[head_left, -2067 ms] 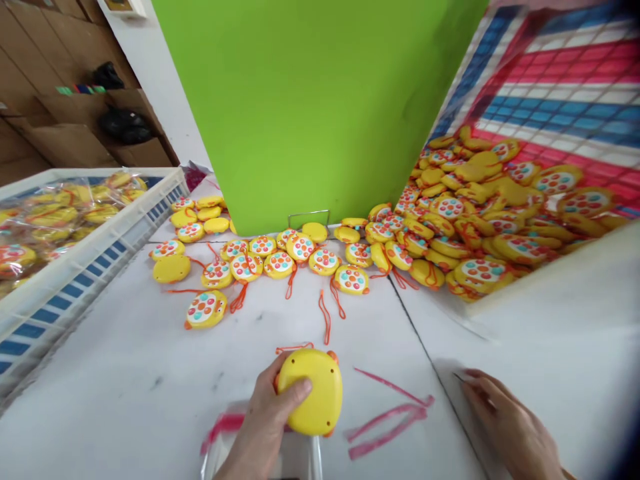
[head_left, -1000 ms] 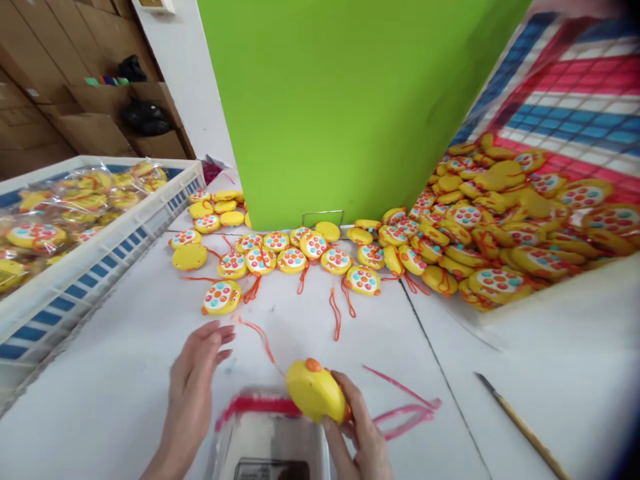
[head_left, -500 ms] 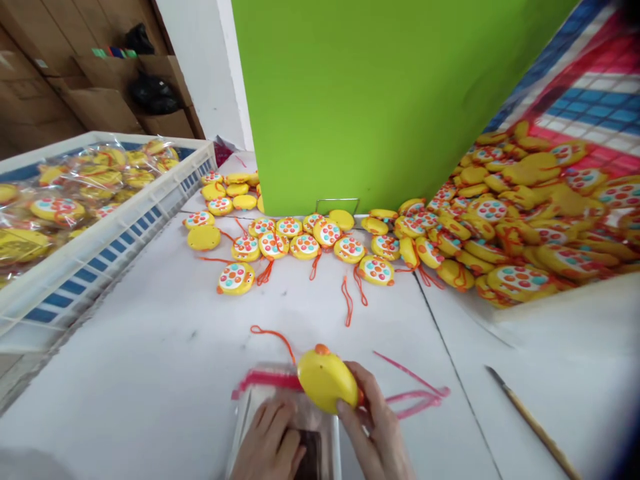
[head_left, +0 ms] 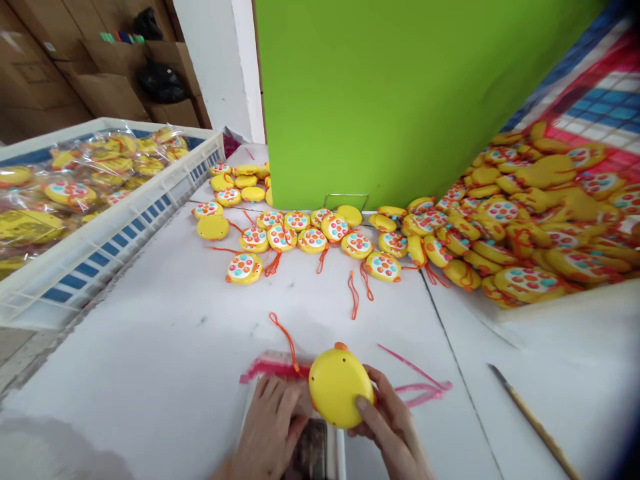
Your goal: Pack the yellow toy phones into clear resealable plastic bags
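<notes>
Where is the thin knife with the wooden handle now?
In the head view, the knife lies on the white table at the right side, to the right of the right hand and the pink strips.

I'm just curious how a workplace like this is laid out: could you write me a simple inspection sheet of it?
Surface: white table, with dark smudges and a thin dark seam.
Things in hand: yellow toy, its plain back showing; pink-edged container below.
Clutter: bladed tool lying at right, pink strips, a row of toys with orange cords.
Hands: right hand grips the yellow toy; left hand is over the container, its grip unclear.
Cables: nothing seen.
Surroundings: green panel, left crate of wrapped toys, a heap of toys at right, cartons behind.
</notes>
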Tool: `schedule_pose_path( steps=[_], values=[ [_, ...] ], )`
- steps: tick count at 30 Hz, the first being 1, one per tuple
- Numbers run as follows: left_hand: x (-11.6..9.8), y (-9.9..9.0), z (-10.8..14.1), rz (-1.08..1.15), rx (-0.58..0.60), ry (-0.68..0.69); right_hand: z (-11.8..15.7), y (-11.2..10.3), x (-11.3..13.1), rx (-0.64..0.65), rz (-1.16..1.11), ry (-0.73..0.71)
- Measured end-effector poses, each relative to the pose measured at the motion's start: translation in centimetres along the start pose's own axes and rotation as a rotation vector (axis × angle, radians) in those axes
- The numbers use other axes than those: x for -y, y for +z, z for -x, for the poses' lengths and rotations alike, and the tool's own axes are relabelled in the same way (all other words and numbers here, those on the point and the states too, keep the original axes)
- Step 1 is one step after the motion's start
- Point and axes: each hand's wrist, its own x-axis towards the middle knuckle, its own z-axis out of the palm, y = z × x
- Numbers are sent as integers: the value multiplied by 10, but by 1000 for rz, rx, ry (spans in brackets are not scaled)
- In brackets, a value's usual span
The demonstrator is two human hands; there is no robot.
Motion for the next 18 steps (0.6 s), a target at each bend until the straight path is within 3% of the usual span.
schedule_pose_path(
  steps=[3, 7, 11, 14, 18],
  values=[
    [2, -6, -1, 81, 46, -72, 7, -4, 0, 27, -8, 25],
    [3, -8, -5, 134, 119, -10, 15, -7, 0, 133, -153, 173],
    [2, -7, -6, 85, 48, 40, 11, 9, 5, 215, -371, 290],
    [0, -7, -2, -34, -53, 133, 4, 28, 5, 177, -284, 101],
    [-7, -9, 4, -89, -142, 170, 1, 36, -3, 147, 212, -203]
  ],
)
